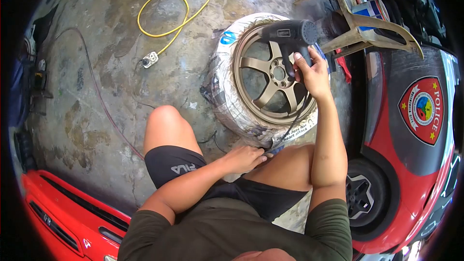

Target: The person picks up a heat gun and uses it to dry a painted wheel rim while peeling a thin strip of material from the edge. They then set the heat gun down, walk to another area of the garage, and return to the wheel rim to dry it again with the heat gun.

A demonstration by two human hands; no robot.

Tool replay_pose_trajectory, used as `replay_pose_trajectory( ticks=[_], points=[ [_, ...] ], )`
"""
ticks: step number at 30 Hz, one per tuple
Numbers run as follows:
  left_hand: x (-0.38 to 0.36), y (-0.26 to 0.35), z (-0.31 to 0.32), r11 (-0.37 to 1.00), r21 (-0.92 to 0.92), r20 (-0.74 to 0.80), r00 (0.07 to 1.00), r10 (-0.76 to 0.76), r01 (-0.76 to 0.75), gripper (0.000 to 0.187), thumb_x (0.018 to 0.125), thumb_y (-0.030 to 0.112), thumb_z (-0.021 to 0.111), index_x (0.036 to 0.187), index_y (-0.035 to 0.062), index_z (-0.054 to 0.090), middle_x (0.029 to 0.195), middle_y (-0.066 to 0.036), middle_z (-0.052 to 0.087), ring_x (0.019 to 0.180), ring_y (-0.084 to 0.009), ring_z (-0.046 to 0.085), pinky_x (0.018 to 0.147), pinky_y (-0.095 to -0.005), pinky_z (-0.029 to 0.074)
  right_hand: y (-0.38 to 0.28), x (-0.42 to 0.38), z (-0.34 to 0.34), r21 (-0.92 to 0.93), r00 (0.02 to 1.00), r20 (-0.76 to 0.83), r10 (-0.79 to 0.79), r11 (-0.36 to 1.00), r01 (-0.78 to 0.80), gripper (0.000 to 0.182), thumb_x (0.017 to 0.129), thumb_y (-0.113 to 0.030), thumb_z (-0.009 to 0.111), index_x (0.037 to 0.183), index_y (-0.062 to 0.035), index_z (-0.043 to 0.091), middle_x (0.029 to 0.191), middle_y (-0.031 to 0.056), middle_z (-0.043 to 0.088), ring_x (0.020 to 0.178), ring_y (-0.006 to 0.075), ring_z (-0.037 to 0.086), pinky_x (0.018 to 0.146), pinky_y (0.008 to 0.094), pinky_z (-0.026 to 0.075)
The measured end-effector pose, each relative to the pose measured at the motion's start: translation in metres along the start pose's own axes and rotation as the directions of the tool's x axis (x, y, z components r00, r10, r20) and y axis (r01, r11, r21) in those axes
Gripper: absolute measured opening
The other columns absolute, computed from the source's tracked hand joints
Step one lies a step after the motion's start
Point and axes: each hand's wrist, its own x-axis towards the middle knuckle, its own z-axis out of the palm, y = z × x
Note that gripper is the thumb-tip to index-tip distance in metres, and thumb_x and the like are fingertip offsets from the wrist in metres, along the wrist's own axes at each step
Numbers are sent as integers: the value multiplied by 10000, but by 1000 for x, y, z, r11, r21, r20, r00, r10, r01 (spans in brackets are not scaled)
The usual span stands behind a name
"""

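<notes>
My right hand (pixel 313 73) is wrapped round the handle of a black heat gun (pixel 285 32), held over the upper part of a wheel. The wheel's bronze rim (pixel 263 95) has several spokes, and its tyre is covered with printed paper (pixel 226 97). From the heat gun's handle a dark cord (pixel 296 117) runs down across the wheel toward my lap. Close to my thigh, my left hand (pixel 245 159) is closed beside the tyre's lower edge, near the cord. Whatever its fingers hold is hidden.
A yellow extension cord (pixel 169 34) loops on the stained concrete floor, ending at a socket box (pixel 150 59). A plastic chair (pixel 355 19) stands beyond the wheel. A red and black police vehicle (pixel 411 164) is at right, a red car body part (pixel 63 212) at lower left.
</notes>
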Motion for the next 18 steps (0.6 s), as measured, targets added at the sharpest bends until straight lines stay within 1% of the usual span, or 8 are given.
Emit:
replay_pose_trajectory(
  ticks=[1,4,5,8,12,13,16,18],
  points=[
    [0,2,-1,1000,0,4,1000,-7,7,393,1103,404,545,1003,33,624,904,-260,707,902,-510,679,759,-605,522,12,5,-2,2,997,-72,-7,1000,7,339,1027,-266,771,1182,21,681,743,9,658,543,84,560,489,271,423],
    [1,4,-1,1000,-11,-2,1000,-10,10,390,1106,411,538,1023,35,603,907,-259,708,900,-505,681,761,-605,521,31,15,-14,48,969,-249,-9,999,22,343,1020,-272,780,1170,20,680,729,12,658,531,86,560,473,275,427],
    [2,2,1,1000,-21,-16,1000,-1,0,388,1107,412,536,1028,37,594,912,-259,709,902,-503,681,762,-604,521,37,17,-21,19,949,-314,3,1000,3,288,1030,-288,756,1053,-11,679,768,31,660,547,98,581,497,272,450],
    [1,2,0,1000,-27,-41,999,15,-16,380,1110,412,531,1035,42,573,913,-256,711,900,-498,682,758,-600,519,38,14,-38,-29,882,-462,93,992,-121,352,1010,-298,780,1128,12,664,770,35,655,545,105,583,492,276,462],
    [-1,1,-3,1000,-2,-13,1000,-2,2,375,1113,415,526,1045,48,565,913,-249,715,899,-495,684,756,-594,521,45,2,-60,-106,834,-541,109,975,-196,388,999,-304,792,1154,26,661,772,42,654,540,115,583,489,287,465],
    [-1,1,-2,1000,-2,-13,1000,1,-2,377,1114,416,526,1047,48,571,912,-248,715,899,-495,685,756,-594,522,45,0,-61,-12,837,-529,142,984,-175,367,1001,-293,790,1149,17,662,775,43,657,533,115,581,487,288,460],
    [-1,-3,0,1000,11,-7,1000,12,-12,385,1113,421,526,1046,47,594,913,-241,716,899,-494,686,756,-592,526,44,-3,-58,114,863,-484,148,988,-106,368,999,-293,793,1118,28,660,752,31,653,504,121,575,461,289,446],
    [-2,-5,3,999,31,-9,1000,13,-13,395,1111,424,529,1036,46,617,917,-233,718,898,-492,687,754,-590,530,33,-4,-51,119,935,-337,113,990,-77,319,1018,-281,770,1122,-1,655,778,36,662,549,116,590,500,277,450]
  ],
)
